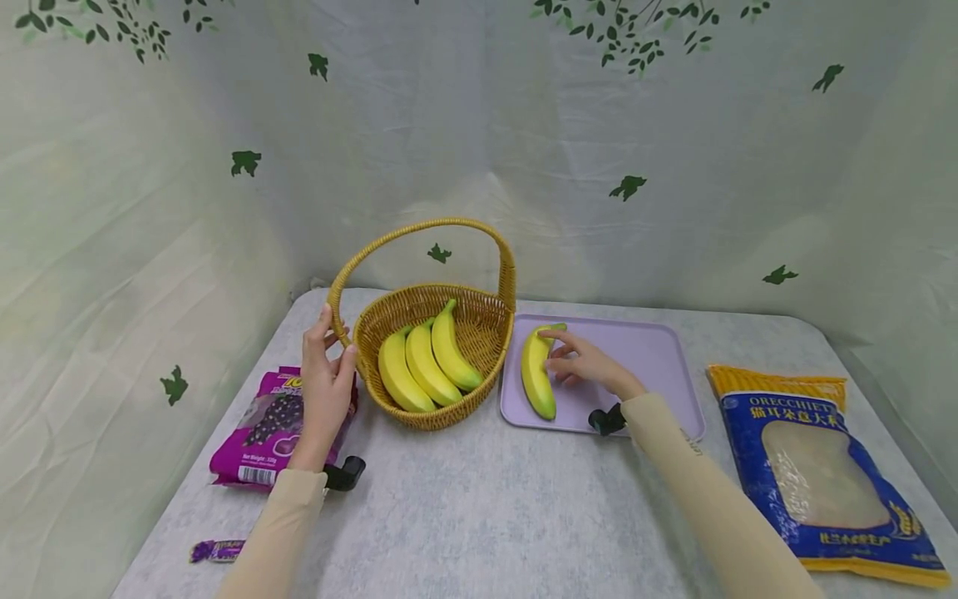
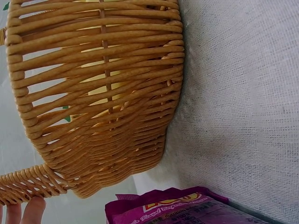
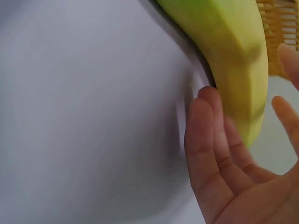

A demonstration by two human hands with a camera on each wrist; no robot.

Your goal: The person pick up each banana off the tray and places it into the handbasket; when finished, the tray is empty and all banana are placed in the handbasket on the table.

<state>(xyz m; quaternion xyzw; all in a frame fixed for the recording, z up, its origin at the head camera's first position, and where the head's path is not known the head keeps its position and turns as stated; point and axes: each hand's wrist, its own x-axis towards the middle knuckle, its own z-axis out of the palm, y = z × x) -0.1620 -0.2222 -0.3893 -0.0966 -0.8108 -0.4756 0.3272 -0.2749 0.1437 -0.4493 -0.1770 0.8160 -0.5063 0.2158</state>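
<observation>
By the left hand (image 1: 323,384), the basket (image 1: 479,320) is woven of rough, matt wicker strands, and the purple packet (image 1: 258,428) under its wrist is glossy printed plastic film. Against the right hand (image 1: 584,363), the banana (image 1: 535,374) has a smooth, slightly waxy skin and lies on a tray (image 1: 651,353) of smooth, matt lilac plastic. The tabletop (image 1: 479,507) beneath both hands is covered in a matt, finely woven cloth; the blue bag (image 1: 816,466) to the right of the right forearm is shiny plastic.
</observation>
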